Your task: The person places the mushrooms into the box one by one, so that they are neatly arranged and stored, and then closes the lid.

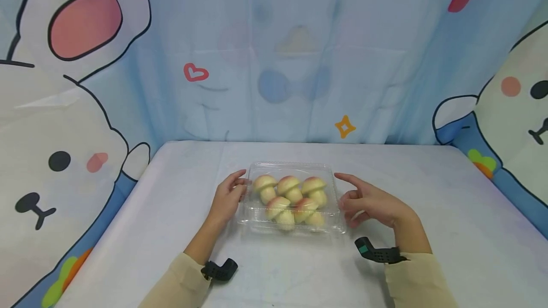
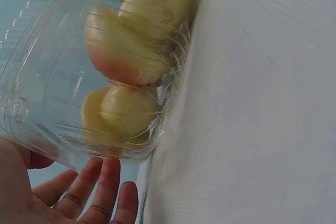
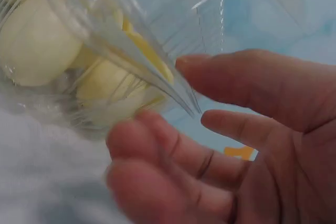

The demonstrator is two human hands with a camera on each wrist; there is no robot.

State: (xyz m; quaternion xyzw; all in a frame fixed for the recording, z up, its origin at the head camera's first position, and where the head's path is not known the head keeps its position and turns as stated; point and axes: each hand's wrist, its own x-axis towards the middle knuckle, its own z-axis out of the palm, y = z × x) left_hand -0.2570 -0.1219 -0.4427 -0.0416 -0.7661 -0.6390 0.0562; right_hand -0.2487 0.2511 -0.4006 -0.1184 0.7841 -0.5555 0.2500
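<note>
The clear clamshell box (image 1: 292, 199) of mushroom-shaped buns (image 1: 289, 186) is sitting on the table (image 1: 449, 213), being flanked by both hands; left hand (image 1: 227, 198) is being laid against its side, fingers relaxed; right hand (image 1: 371, 202) is being held just beside it, spread, gripping nothing; looks like the take-hold step, so an even squeeze from both sides is needed next; latch and far bun are hard to make out through glare.

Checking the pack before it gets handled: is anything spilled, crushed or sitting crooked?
Nothing stands out. The clear plastic box sits flat on the table, lid closed, mushroom-shaped buns inside. The left hand and right hand flank its sides.
</note>
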